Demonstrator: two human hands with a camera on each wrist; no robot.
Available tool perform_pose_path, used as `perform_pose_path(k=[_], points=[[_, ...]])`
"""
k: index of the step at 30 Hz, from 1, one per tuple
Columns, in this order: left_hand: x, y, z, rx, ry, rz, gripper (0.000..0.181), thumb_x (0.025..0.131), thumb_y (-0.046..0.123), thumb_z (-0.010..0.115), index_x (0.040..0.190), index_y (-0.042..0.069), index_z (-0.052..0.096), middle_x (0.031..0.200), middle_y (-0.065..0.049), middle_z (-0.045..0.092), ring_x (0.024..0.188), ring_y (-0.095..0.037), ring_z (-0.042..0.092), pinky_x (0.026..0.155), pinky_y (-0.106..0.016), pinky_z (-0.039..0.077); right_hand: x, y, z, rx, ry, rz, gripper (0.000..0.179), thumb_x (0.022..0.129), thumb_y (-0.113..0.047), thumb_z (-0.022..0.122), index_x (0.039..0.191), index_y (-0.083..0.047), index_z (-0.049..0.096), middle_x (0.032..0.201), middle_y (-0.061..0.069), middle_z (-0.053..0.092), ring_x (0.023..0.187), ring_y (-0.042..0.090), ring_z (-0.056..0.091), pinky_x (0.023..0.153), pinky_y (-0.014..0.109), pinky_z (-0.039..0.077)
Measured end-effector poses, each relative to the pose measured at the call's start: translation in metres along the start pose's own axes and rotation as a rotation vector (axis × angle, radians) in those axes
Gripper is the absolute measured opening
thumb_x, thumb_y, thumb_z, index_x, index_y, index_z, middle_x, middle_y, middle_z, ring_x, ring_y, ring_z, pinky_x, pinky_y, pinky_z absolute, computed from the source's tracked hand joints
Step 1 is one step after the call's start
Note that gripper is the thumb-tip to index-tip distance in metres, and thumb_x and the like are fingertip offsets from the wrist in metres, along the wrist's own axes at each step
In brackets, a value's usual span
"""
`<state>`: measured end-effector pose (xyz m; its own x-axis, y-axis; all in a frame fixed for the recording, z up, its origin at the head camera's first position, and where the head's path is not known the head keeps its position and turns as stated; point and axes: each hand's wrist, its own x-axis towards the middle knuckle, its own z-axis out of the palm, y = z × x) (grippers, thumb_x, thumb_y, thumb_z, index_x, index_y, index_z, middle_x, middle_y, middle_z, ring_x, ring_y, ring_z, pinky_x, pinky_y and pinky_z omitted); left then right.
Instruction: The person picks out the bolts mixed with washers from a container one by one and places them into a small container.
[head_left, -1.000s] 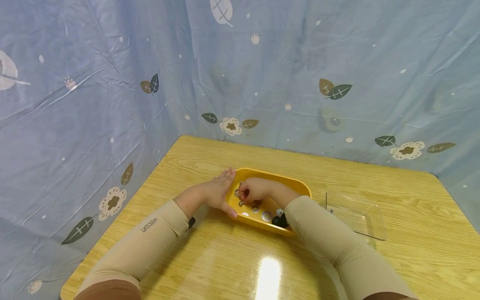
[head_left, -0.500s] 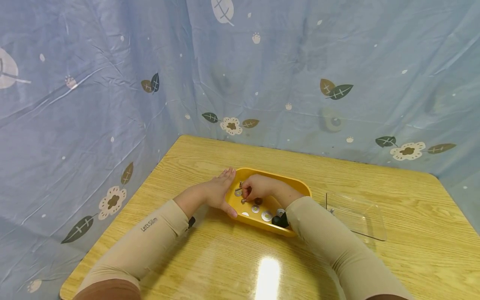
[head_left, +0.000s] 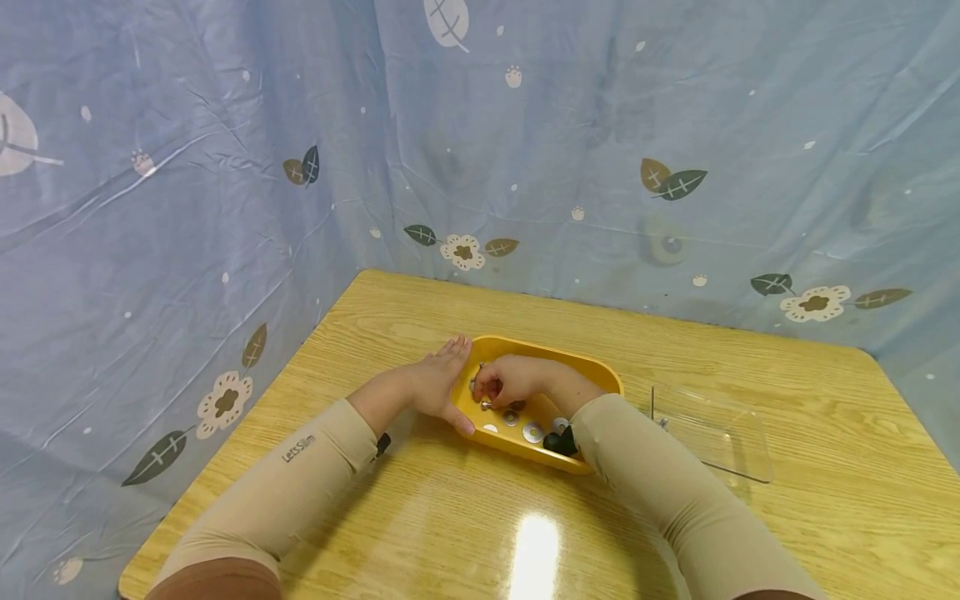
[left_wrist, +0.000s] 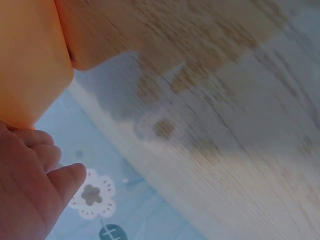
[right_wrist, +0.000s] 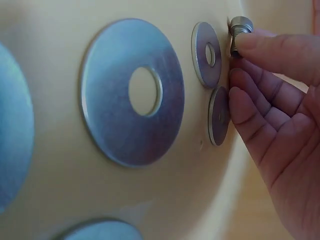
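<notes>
A yellow plastic bin (head_left: 555, 349) stands on the wooden table. My left hand (head_left: 438, 387) rests against its left end, fingers stretched along the outer wall and thumb towards the front; the left wrist view shows the hand beside the orange-looking bin wall. Inside the bin, my right hand (head_left: 517, 377) pinches a small metal bolt (right_wrist: 241, 24) between thumb and fingers, near the bin floor. Flat washers of different sizes lie about it, with a large washer (right_wrist: 107, 90) closest to the right wrist camera. More metal pieces are partly hidden behind the right fingers.
Dark rounded objects (head_left: 558, 442) sit at the bin's front right, partly behind the right sleeve. To the right on the table (head_left: 435, 525) is a clear plastic container (head_left: 720, 429). A blue patterned curtain (head_left: 525, 167) hangs behind and to the left.
My right hand has shifted slightly right, then back left and down, along with the bolt. My left hand has stayed in place on the bin's end.
</notes>
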<state>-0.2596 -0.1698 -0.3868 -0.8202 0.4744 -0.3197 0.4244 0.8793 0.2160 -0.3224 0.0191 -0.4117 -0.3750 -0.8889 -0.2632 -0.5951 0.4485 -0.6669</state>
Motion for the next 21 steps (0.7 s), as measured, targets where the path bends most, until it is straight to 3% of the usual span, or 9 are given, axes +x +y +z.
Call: perform_pose_path(k=[21], points=[[-0.0008, 0.0004, -0.0005, -0.041, -0.006, -0.012, 0.141, 0.049, 0.083, 0.057, 0.145, 0.007, -0.012, 0.151, -0.018, -0.009, 0.139, -0.027, -0.008, 0.11, -0.048, 0.013, 0.0024, 0.0021, -0.003, -0.101, 0.001, -0.005, 0.014, 0.074, -0.008, 0.075, 0.084, -0.009, 0.065, 0.067, -0.006, 0.06, 0.058, 0.004, 0.053, 0.054, 0.019, 0.046]])
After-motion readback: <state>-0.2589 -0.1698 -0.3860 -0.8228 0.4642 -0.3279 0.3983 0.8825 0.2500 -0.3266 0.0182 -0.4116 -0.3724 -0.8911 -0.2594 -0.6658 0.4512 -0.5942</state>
